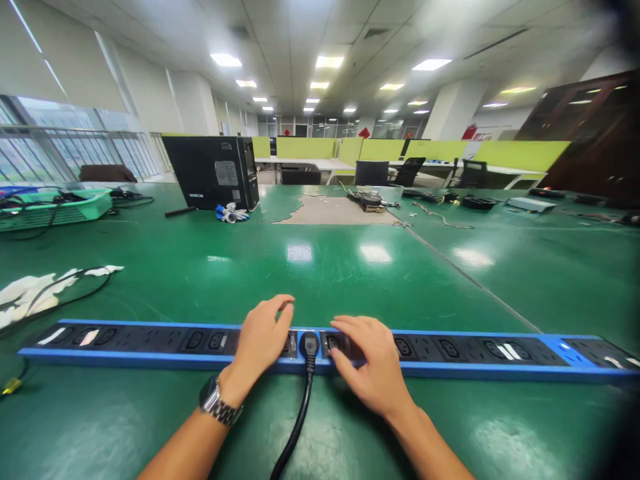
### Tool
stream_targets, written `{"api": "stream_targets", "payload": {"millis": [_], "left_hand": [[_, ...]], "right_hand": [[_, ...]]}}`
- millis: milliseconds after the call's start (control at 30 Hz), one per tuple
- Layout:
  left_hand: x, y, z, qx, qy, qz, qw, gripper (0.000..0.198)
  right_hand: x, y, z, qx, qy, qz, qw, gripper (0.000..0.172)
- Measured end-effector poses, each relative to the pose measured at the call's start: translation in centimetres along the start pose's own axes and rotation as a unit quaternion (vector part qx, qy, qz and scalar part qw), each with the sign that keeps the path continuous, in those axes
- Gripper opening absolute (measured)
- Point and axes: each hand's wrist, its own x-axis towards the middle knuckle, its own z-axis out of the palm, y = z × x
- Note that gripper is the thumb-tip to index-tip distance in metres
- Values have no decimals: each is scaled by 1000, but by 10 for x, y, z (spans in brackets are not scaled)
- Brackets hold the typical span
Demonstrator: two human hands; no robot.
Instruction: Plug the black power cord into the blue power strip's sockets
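A long blue power strip [480,370] with black socket panels lies crosswise on the green table. At its middle a black plug [309,345] sits in the blue section, and a thick black cable [296,427] runs from it toward me. My left hand [264,333], with a watch [219,401] at the wrist, is over the strip just left of the plug, fingers extended and holding nothing. To the plug's right, my right hand [371,353] has its thumb and fingers apart over the sockets. Whether either hand touches the strip is hard to tell.
A black computer case [210,172] stands at the back left beside blue-and-white gloves [231,213]. Further left are a green basket [75,210] with cables and some white cloth [30,293]. Electronic parts [370,201] lie along the table's far side.
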Motion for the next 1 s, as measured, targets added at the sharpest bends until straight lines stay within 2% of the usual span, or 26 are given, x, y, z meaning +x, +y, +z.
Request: {"api": "stream_targets", "payload": {"millis": [100, 200, 267, 367, 433, 500, 567, 700, 867, 1000], "left_hand": [[-10, -15, 1, 100, 24, 0, 995, 28], [-17, -16, 6, 164, 14, 26, 986, 27], [-18, -14, 8, 175, 11, 32, 984, 27], [-18, -13, 6, 169, 16, 33, 985, 26], [-18, -13, 5, 169, 17, 35, 985, 26], [-18, -13, 5, 174, 15, 36, 984, 26], [-19, -12, 5, 177, 11, 37, 983, 27], [-19, -12, 6, 176, 10, 39, 984, 27], [-20, -12, 6, 174, 9, 40, 984, 27], [-20, -12, 5, 168, 10, 36, 985, 26]], "right_hand": [[1, -16, 7, 9, -31, -49, 998, 47], [2, -25, 15, 55, 4, -38, 998, 33], [1, -19, 13, 85, 79, 5, 993, 26], [-8, 10, -4, 73, 200, 126, 969, 32], [-18, 33, -18, 53, 225, 202, 952, 37], [-28, 51, -27, 43, 198, 239, 950, 41], [-36, 60, -29, 40, 156, 237, 958, 43], [-41, 62, -24, 29, 122, 181, 975, 41], [-34, 59, -21, 22, 132, 137, 981, 36], [-29, 61, -24, -15, 97, 88, 991, 34]]}}
